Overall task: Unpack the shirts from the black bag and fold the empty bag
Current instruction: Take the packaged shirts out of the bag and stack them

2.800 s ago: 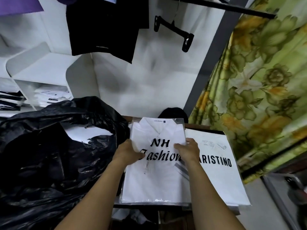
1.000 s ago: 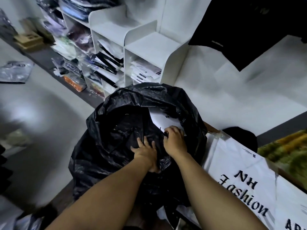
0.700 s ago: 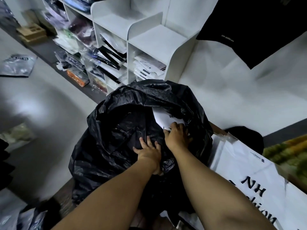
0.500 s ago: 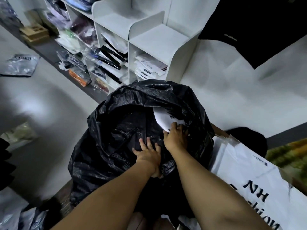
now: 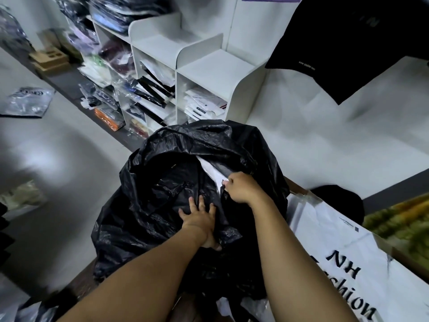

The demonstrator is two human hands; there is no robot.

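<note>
Our left hand (image 5: 201,220) lies spread on the black bag (image 5: 162,205); our right hand (image 5: 241,188) pinches a white packaged shirt (image 5: 212,173) inside.

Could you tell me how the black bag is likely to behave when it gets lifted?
The black bag is thin, crinkled film, so it will probably sag and fold. Its glossy surface may slip. The white packed shirt inside probably adds weight.
</note>
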